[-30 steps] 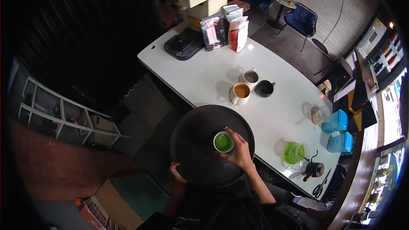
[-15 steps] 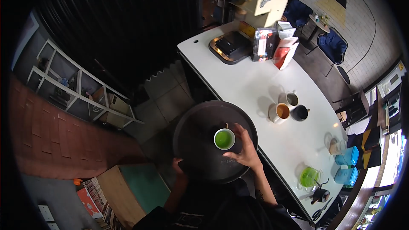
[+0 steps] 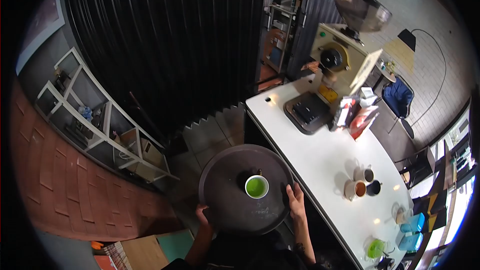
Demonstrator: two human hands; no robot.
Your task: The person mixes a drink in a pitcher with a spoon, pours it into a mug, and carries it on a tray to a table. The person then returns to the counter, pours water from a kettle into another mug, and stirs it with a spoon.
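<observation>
A round dark tray is held level in front of my body. On it, a little right of its middle, stands a white cup with green liquid. My left hand grips the tray's lower left edge, with part of the fingers hidden beneath. At the right rim my right hand holds the tray, thumb on top. Neither hand touches the cup.
Beside the tray runs a white counter with three mugs, a black scale, bags, a grinder, a green pitcher and blue containers. White shelving stands left.
My right hand has let go of the cup and moved right to the tray's rim. The view has turned left, so the counter and its mugs appear farther right and lower.
</observation>
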